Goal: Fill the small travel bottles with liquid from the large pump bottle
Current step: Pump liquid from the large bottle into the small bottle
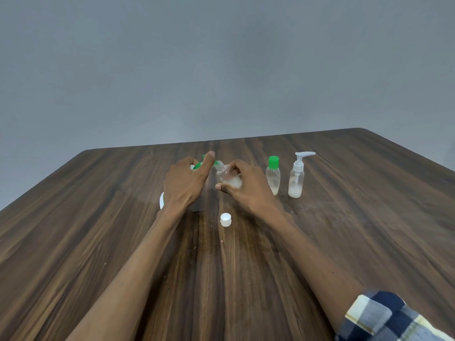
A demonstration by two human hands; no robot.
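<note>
Behind the brown wooden table (pixel 344 242) stands a plain grey wall (pixel 221 57).

On top of the big pump bottle lies the left hand (pixel 186 183). Its fingers are curled over the green pump head (pixel 198 165), and one finger sticks out along the green spout. Most of the big pump bottle (pixel 161 200) is hidden under this hand; only a bit of white shows at the wrist.

Right beside it, the right hand (pixel 246 187) holds a small clear bottle (pixel 225 174). The fingers and thumb are wrapped round the bottle's body. The bottle is tipped, with its open neck leaning toward the green spout. The neck and the spout look very close, but I cannot tell if they touch. Some white liquid sits in the bottom of this bottle.

Just in front of both hands, between the two arms, a small white cap (pixel 225 219) lies on the table by itself.

To the right of the right hand stands a small bottle with a green cap (pixel 273 175). It is upright and has a little pale liquid in it. Next to that, further right, stands a small pump bottle with a white top (pixel 297 178). It is upright too, with white liquid at the bottom.

At the bottom right corner, a checked sleeve (pixel 384 318) covers the right arm.
</note>
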